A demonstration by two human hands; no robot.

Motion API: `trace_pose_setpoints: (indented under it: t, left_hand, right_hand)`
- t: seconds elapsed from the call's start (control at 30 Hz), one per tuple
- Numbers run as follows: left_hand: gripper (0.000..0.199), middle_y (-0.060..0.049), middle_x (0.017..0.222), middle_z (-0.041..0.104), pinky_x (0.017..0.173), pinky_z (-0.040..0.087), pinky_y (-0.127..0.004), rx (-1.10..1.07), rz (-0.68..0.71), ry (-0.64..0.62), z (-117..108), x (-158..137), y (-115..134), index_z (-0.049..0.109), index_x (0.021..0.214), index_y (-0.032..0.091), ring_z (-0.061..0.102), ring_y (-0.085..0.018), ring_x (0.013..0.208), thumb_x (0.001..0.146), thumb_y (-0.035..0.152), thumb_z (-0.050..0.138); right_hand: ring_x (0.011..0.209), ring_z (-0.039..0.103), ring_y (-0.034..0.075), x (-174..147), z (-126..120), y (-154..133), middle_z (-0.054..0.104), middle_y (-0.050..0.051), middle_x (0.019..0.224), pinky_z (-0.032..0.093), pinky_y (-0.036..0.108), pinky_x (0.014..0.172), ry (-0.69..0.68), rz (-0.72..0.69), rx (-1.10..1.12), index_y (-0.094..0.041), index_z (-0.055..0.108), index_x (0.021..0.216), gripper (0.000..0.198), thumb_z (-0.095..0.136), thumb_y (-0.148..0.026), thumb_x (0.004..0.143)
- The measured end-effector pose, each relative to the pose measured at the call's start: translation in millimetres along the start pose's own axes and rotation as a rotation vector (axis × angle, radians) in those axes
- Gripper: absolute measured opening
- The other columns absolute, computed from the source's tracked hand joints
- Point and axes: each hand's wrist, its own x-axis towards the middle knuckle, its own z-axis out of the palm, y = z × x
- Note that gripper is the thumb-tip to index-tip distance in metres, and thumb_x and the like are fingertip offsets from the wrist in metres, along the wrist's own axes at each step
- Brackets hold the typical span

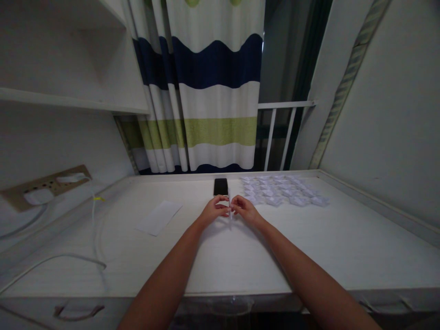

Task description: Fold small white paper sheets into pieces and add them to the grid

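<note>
Between my hands, over the middle of the white desk (237, 261), a thin white piece of paper (230, 222) stands nearly edge-on. My left hand (217, 209) pinches it from the left side with thumb and fingers. From the right, my right hand (242, 208) grips the same paper, fingertips almost meeting those of the left. Any folds in it are too small to make out. Just beyond my left hand lies a dark phone (220, 187). Several folded white paper pieces (274, 200) are laid out in rows to the far right of my hands.
Flat white paper (160, 217) lies on the desk to the left. A white cable (93, 220) runs down from a power strip (48, 185) by the left wall. A striped curtain (220, 101) hangs behind the desk, and a shelf (75, 104) juts out at upper left.
</note>
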Motion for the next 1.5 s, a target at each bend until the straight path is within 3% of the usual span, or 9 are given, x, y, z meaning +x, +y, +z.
trace_pose_setpoints:
  t: [0.53,0.87,1.2,1.33,1.5]
  left_hand:
    - [0.038,-0.004,0.096,0.051,0.056,0.049,-0.027,-0.011,0.011,0.015,-1,0,-2,0.044,0.083,0.017,0.058,-0.014,0.071,0.056,0.023,0.068]
    - [0.033,-0.006,0.104,0.048,0.056,0.049,-0.027,0.061,0.027,0.017,0,0,0,0.045,0.081,0.016,0.054,-0.012,0.073,0.056,0.019,0.066]
    - [0.03,-0.002,0.094,0.049,0.056,0.047,-0.023,0.134,0.077,-0.086,10,-3,-2,0.046,0.08,0.017,0.052,-0.011,0.073,0.054,0.01,0.061]
    - [0.033,-0.001,0.096,0.047,0.053,0.048,-0.021,0.096,0.078,-0.021,10,-1,-5,0.045,0.081,0.018,0.051,-0.01,0.071,0.053,0.006,0.055]
    - [0.028,0.002,0.079,0.049,0.048,0.046,-0.02,0.061,0.045,0.076,9,2,-7,0.045,0.083,0.018,0.051,-0.007,0.058,0.058,0.007,0.047]
  right_hand:
    - [0.058,0.055,0.01,1,0,5,0.054,-0.003,0.062,0.043,0.023,0.053,0.02,-0.014,-0.057,-0.018,0.047,0.073,0.018,0.055,-0.034,0.069]
    - [0.051,0.052,0.01,0,-3,6,0.052,-0.004,0.062,0.041,0.021,0.049,0.149,-0.028,-0.318,-0.019,0.046,0.083,0.016,0.047,-0.02,0.067]
    - [0.053,0.046,0.01,0,-2,12,0.049,-0.004,0.061,0.035,0.021,0.051,0.177,-0.038,-0.507,-0.019,0.044,0.073,0.01,0.047,-0.016,0.064]
    - [0.052,0.045,0.01,-1,-1,7,0.047,-0.005,0.058,0.034,0.02,0.051,0.163,-0.061,-0.485,-0.019,0.043,0.072,0.009,0.045,-0.014,0.065]
    - [0.051,0.044,0.01,-3,1,2,0.046,-0.006,0.057,0.033,0.02,0.05,0.12,-0.104,-0.446,-0.02,0.046,0.074,0.009,0.044,-0.015,0.067]
